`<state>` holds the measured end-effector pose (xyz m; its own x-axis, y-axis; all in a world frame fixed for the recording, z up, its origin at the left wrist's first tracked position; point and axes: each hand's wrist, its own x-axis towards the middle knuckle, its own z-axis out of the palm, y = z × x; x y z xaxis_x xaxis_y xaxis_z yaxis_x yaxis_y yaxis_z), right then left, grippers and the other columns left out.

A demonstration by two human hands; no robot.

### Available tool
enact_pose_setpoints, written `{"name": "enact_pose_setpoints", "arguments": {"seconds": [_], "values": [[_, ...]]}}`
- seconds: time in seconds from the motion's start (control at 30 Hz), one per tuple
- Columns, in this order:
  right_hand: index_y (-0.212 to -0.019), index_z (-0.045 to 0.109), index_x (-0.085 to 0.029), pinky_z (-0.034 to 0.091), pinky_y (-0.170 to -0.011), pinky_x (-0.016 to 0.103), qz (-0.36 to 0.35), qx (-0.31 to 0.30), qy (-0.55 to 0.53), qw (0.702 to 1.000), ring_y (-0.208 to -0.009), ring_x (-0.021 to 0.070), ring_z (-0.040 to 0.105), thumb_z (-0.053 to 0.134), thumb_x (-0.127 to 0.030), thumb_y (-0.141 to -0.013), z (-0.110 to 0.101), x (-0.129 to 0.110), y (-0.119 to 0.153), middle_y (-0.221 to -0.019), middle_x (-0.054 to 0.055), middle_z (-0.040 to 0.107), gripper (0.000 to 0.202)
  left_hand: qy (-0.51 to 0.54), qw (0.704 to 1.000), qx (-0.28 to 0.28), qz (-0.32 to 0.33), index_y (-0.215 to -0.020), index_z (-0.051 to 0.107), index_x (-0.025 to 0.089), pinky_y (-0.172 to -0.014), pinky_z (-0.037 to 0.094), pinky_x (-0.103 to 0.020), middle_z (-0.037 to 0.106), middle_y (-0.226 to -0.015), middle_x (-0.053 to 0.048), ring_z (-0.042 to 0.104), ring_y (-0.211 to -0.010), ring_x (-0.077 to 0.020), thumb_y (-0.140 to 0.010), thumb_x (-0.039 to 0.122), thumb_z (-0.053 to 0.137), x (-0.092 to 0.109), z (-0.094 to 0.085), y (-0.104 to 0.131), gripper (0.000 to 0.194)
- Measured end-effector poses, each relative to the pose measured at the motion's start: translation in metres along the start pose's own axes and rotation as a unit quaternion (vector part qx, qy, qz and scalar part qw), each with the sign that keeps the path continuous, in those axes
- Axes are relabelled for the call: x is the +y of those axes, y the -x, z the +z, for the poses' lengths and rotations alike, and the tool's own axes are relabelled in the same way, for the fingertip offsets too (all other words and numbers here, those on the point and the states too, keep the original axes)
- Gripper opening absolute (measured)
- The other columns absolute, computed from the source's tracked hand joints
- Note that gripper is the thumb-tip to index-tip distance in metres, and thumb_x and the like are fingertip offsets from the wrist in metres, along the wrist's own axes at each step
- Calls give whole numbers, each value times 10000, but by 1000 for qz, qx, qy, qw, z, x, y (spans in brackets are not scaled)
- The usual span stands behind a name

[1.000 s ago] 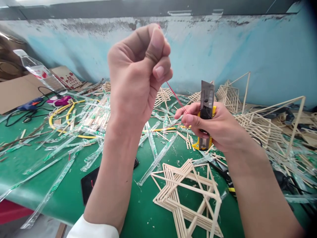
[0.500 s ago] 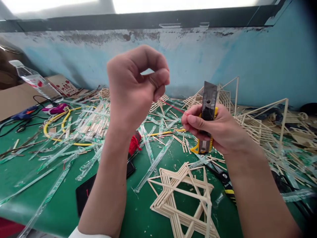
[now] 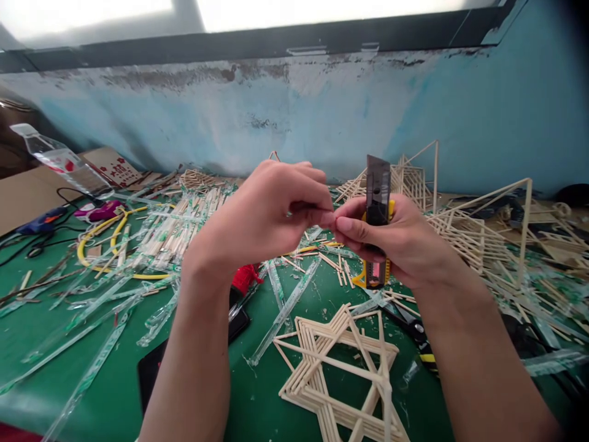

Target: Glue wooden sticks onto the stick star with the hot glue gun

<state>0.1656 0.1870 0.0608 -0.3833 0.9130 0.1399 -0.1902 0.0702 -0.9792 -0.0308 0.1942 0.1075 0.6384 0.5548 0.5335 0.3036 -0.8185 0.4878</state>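
Note:
My left hand (image 3: 271,205) is closed in a pinch, its fingertips meeting those of my right hand (image 3: 386,230). Only a speck of red thread (image 3: 334,222) shows where the fingertips touch. A yellow and black utility knife (image 3: 378,190) stands upright in my right hand, tucked against the palm, while thumb and forefinger pinch the thread. Below the hands, a star-shaped frame of thin wooden sticks (image 3: 331,362) lies on the green table (image 3: 257,399). A bundle of red thread (image 3: 246,279) is partly hidden behind my left forearm.
Scissors with black and yellow handles (image 3: 416,331) lie beside the right forearm. Wrapped sticks (image 3: 172,230) and clear wrappers (image 3: 288,313) litter the table. More stick frames (image 3: 478,236) stand at right. At left are a water bottle (image 3: 64,159) and a glue gun (image 3: 43,220).
My left hand has come down and to the right, from above to my right fingertips. The stretch of red thread between the hands is no longer visible. My right hand stays nearly in place.

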Motion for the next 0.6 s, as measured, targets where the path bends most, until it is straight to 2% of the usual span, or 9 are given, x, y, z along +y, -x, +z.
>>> {"name": "enact_pose_setpoints", "arguments": {"seconds": [0.13,0.23,0.3,0.37,0.47,0.6], "values": [[-719,733,-166,209,-328,209,-9,-5,-3,1000,-428,49,408,911,-426,-688,7,-1,0,-549,-15,590,316,98,988,117,-35,-648,704,223,-513,376,-345,535,-608,-48,469,-589,-181,-808,168,672,-8,7,1,172],[-713,721,-169,210,-326,212,-20,-10,-14,1000,-429,48,408,904,-433,-695,10,0,-1,-576,-9,611,322,181,970,158,-34,-629,713,224,-555,461,-350,574,-677,-70,525,-641,-190,-829,288,735,-16,15,-1,211],[-715,715,-172,211,-326,212,-25,-5,-25,999,-440,52,422,902,-434,-698,12,0,-2,-599,-4,624,322,241,958,154,-34,-624,708,223,-600,507,-333,616,-743,-70,587,-710,-191,-838,315,744,-19,19,-3,236],[-725,715,-175,204,-327,214,-29,6,-36,999,-452,56,431,902,-430,-699,14,1,-2,-626,5,638,318,290,946,129,-58,-645,699,217,-580,512,-307,657,-773,-64,617,-707,-177,-856,352,734,-20,21,-3,253],[-742,717,-181,187,-329,215,-31,12,-59,998,-449,55,422,907,-415,-695,16,2,-3,-638,8,652,305,337,928,112,-114,-675,662,200,-450,429,-267,671,-742,-55,542,-538,-121,-859,421,728,-21,21,-3,294],[-745,712,-178,196,-330,200,-23,9,-78,997,-448,52,410,916,-382,-681,18,6,-4,-621,-2,650,296,376,905,148,-134,-650,588,185,-416,392,-226,621,-715,-39,457,-485,-81,-834,373,724,-25,22,-5,297]]}}
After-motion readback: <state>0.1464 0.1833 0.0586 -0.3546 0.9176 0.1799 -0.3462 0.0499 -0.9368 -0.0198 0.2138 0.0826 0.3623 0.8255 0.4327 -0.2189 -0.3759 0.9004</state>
